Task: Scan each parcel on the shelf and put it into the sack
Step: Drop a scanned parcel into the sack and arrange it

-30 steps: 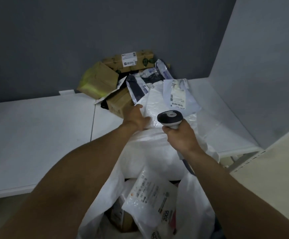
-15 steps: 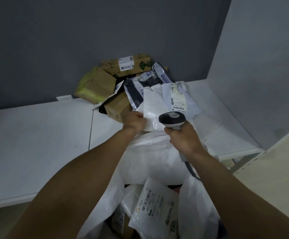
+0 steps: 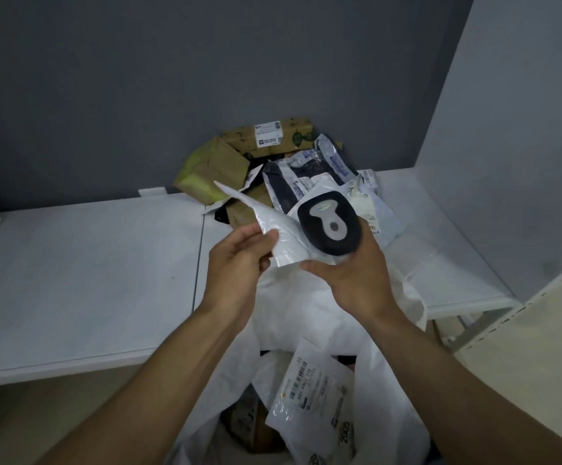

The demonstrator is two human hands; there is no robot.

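The white shelf (image 3: 88, 280) runs across from the left. At its back lies a heap of parcels not yet handled: a yellow-taped box (image 3: 209, 172), a brown box (image 3: 269, 137) with a label, dark mailers (image 3: 309, 176) and a labelled pale mailer (image 3: 373, 209). In front of the heap the left hand (image 3: 239, 256) pinches a thin white mailer (image 3: 283, 236) by its near edge, lifted off the shelf and above the sack's mouth. Just to its right the right hand (image 3: 356, 280) is wrapped round the scanner (image 3: 331, 228), its thumb against the mailer's lower edge. No label shows on the side facing the camera, so this one is probably not yet scanned. Below, the open sack (image 3: 309, 317) already holds a labelled white parcel (image 3: 313, 407) and a carton (image 3: 247, 424); the job looks partway through, with several parcels left
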